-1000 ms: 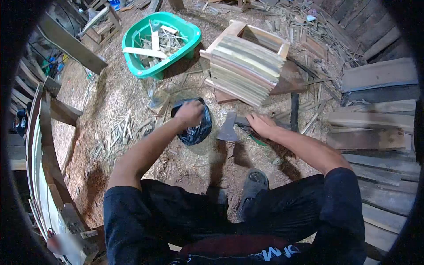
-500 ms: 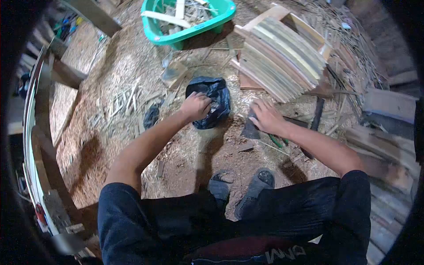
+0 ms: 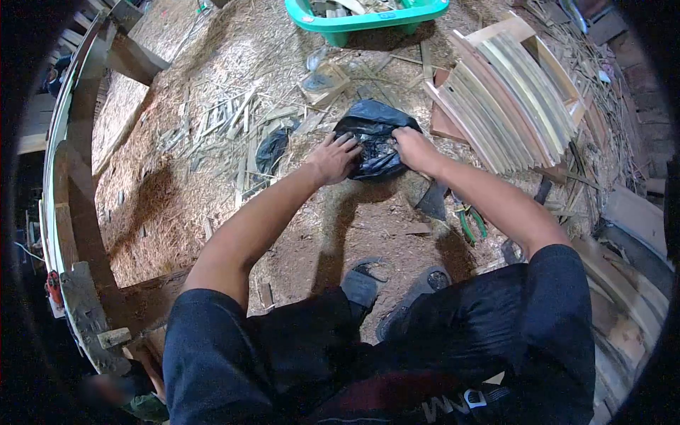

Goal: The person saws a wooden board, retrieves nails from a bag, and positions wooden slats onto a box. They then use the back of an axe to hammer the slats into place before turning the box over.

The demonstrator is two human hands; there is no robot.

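A black plastic bag (image 3: pixel 380 119) sits on the sawdust floor in front of me, its mouth facing up. Small glinting bits show inside, too small to name. My left hand (image 3: pixel 334 157) has its fingers bent over the bag's left rim. On the other side, my right hand (image 3: pixel 418 151) pinches the right rim. Below the right wrist lie a dark flat scrap (image 3: pixel 432 201) and green-handled pliers (image 3: pixel 469 225). Another crumpled black plastic piece (image 3: pixel 273 150) rests left of my left hand.
A green tub (image 3: pixel 368 23) with wood scraps stands at the top. Curved wooden slats (image 3: pixel 506 103) are stacked to the right. A small wood block (image 3: pixel 324 85) lies beyond the bag. Wooden framing (image 3: pixel 92 234) runs down the left, where part of another person shows at the bottom.
My right hand has moved from the dark scrap to the bag's right rim. My left hand has shifted from over the bag's opening to its left rim. The view has shifted.
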